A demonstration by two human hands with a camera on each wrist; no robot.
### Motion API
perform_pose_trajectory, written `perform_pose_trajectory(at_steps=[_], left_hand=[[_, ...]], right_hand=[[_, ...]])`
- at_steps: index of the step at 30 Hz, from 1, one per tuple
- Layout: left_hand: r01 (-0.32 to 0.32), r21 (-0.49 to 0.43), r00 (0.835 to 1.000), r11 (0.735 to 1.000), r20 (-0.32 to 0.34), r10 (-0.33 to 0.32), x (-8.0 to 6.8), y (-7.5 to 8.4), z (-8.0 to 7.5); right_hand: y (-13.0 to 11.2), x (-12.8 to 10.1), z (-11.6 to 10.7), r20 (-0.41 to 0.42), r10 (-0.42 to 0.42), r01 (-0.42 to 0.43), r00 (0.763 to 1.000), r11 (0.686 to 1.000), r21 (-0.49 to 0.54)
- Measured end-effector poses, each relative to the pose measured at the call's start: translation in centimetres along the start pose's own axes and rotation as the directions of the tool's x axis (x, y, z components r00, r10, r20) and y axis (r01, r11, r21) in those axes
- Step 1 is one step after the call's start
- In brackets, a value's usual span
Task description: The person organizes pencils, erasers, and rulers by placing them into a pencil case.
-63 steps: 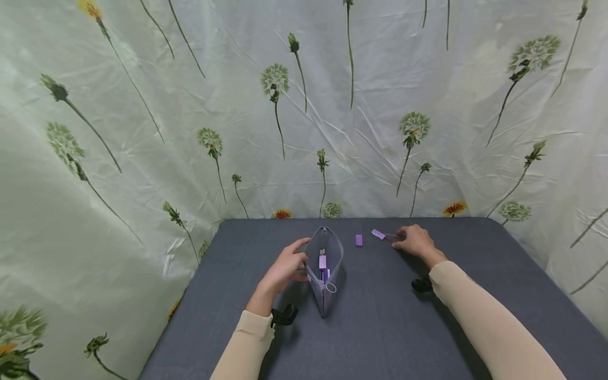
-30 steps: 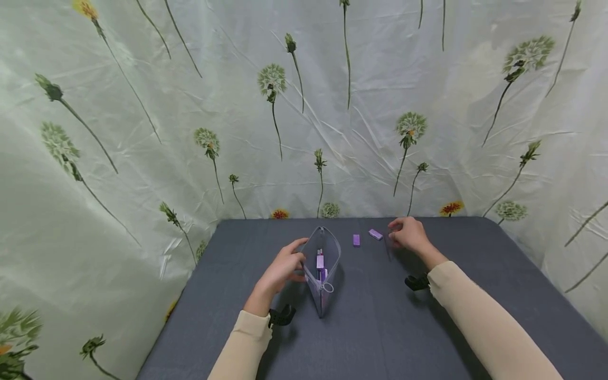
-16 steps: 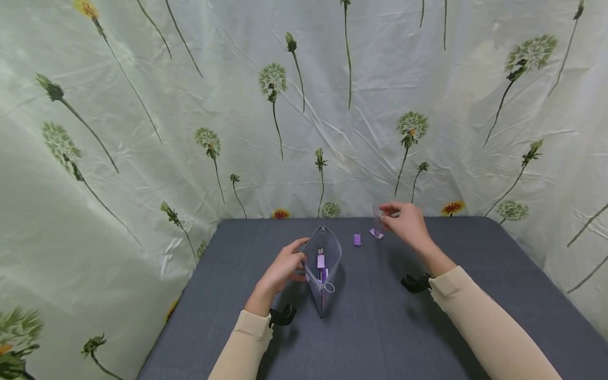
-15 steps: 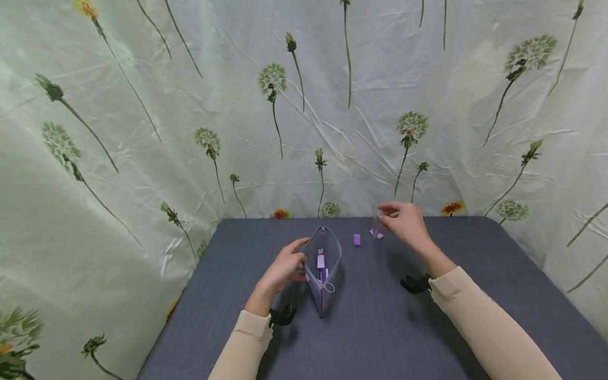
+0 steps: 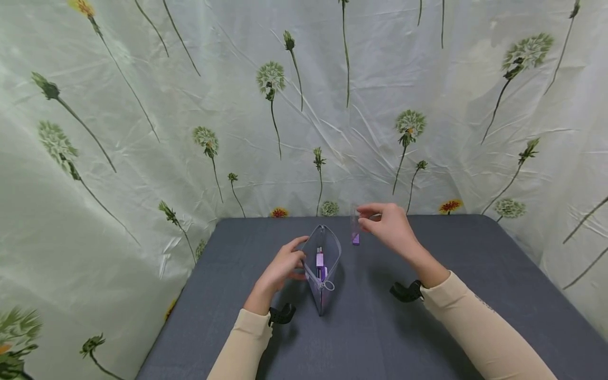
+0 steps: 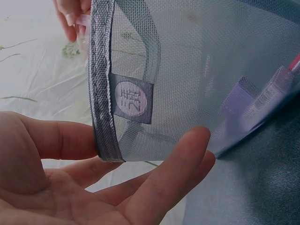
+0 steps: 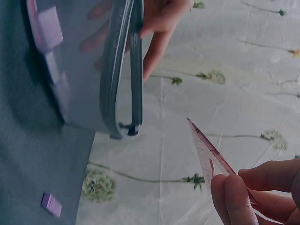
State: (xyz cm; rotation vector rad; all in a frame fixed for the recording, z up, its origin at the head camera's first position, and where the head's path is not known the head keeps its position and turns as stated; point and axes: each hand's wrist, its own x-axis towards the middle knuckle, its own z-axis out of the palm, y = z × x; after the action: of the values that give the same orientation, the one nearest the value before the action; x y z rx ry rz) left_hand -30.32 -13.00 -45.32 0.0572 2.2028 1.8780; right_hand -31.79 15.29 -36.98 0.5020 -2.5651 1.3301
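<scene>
A clear mesh pencil pouch [image 5: 325,264] stands unzipped on the grey table [image 5: 380,327], with purple items inside. My left hand [image 5: 296,258] holds its left side, thumb near the rim and fingers [image 6: 178,168] against the mesh [image 6: 197,70]. Up in the air, just right of the pouch's far end, my right hand [image 5: 366,217] pinches a small clear pinkish ruler [image 5: 354,217]. In the right wrist view the ruler [image 7: 208,150] sticks up from my fingertips [image 7: 234,192], with the pouch's zip edge [image 7: 123,70] close by. A purple eraser [image 5: 355,239] lies under the ruler.
A flowered pale green cloth [image 5: 304,105] hangs behind and around the table. The purple eraser [image 7: 50,204] lies on the table past the pouch. Black wrist mounts [image 5: 404,291] sit at both cuffs.
My right hand has picked the clear ruler up off the table and carried it left, toward the pouch's far end. The left hand and pouch have stayed put.
</scene>
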Motion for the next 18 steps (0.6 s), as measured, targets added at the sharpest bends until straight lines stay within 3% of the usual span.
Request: perform_pose_trajectory(at_steps=[18], left_hand=[[0.012, -0.012, 1.0, 1.0, 0.003, -0.012, -0.1, 0.1, -0.1]], right_hand=[[-1.4, -0.8, 4.2, 0.111, 0.02, -0.019, 0.994, 1.0, -0.015]])
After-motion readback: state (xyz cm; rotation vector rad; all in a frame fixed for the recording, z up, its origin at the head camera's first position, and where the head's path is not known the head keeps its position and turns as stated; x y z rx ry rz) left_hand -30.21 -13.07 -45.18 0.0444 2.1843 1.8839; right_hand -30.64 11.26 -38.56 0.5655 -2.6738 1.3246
